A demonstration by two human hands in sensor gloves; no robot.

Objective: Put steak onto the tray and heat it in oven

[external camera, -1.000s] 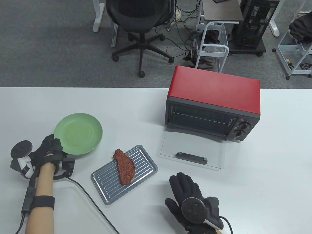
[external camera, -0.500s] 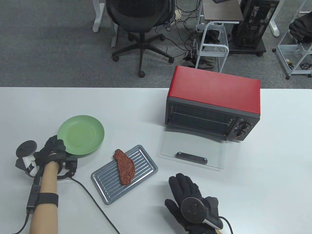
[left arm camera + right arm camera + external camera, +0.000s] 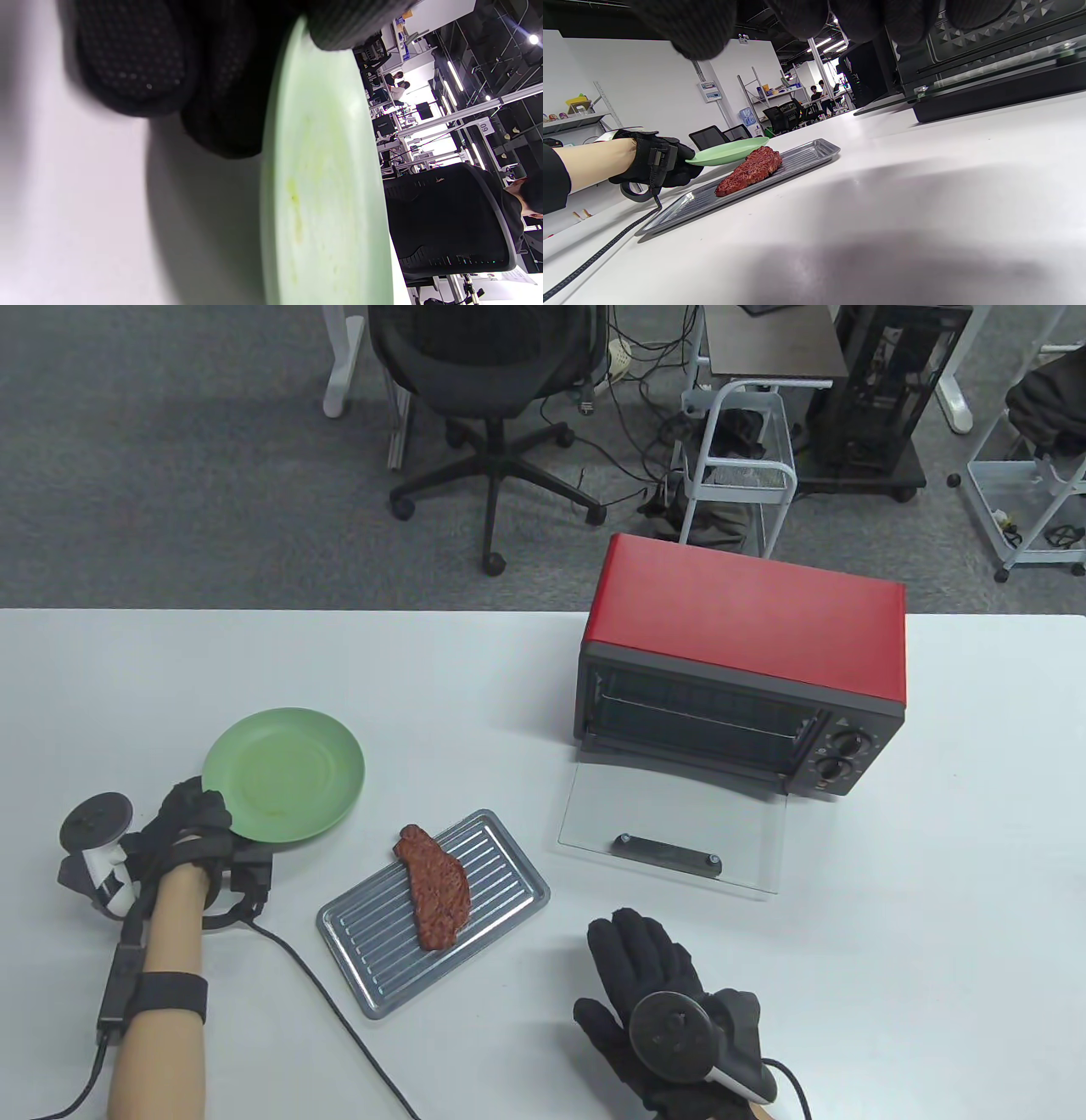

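Fingers [image 3: 131, 55] of your left hand [image 3: 191, 827] pinch the near rim of the green plate [image 3: 284, 774], thumb on top, and the right wrist view shows its far side lifted off the worktop [image 3: 933, 942]. Your right hand [image 3: 657, 993] lies flat on the worktop, its fingers straight and loose, holding nothing, near the tray's right end. Between your hands the steak [image 3: 435, 886] lies on the ribbed metal tray [image 3: 501, 869], one end overhanging its far rim. Beyond your right hand the red toaster oven [image 3: 747, 645] stands with its glass door [image 3: 670, 840] folded down flat.
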